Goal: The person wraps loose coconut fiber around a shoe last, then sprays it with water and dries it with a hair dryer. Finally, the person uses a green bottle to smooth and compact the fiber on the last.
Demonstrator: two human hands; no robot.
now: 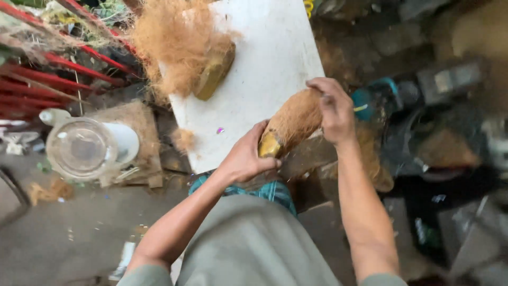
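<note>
A piece of coconut husk (292, 123), brown and fibrous with a yellow-green skin at its lower end, is held over the near edge of a white board (264, 58). My left hand (246, 153) grips its lower yellow end. My right hand (332, 108) clasps its upper fibrous end. Another husk piece (214, 71) with loose brown fibre (172, 42) lies on the board's far left part.
A clear plastic jar (84, 148) lies on its side at the left, beside a flat husk mat (138, 124). Red metal bars (53, 74) stand at the upper left. Dark clutter and a teal object (370, 98) fill the right side.
</note>
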